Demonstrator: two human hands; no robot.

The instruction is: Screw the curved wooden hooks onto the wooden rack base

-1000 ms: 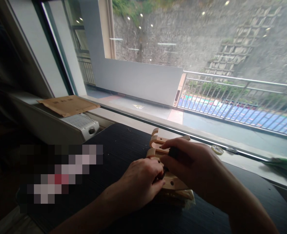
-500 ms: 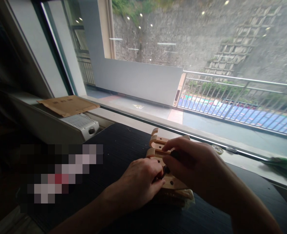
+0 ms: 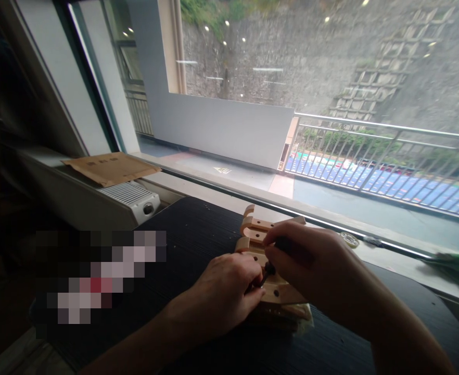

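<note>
Several pale wooden hook pieces [image 3: 253, 229] with curled left ends and dark holes lie side by side on a clear-wrapped bundle [image 3: 297, 312]. My right hand [image 3: 307, 250] is closed around the dark handle of a screwdriver [image 3: 267, 272]. Its thin shaft slants down and left to the fingers of my other hand. My left hand [image 3: 233, 273] is curled over the left end of the nearest hook piece [image 3: 277, 294], fingers bent around it beside the shaft. The shaft's tip is hidden by those fingers.
Everything rests on a black table [image 3: 198, 229] by a large window. A tape roll [image 3: 349, 239] and a green cloth [image 3: 454, 268] lie along the sill. To the left, a brown envelope [image 3: 112, 167] covers part of a white vented unit [image 3: 130, 194]. A blurred patch hides the lower left.
My right hand has shifted and turned slightly, so more of the screwdriver's shaft shows. The left hand stays in place on the wood.
</note>
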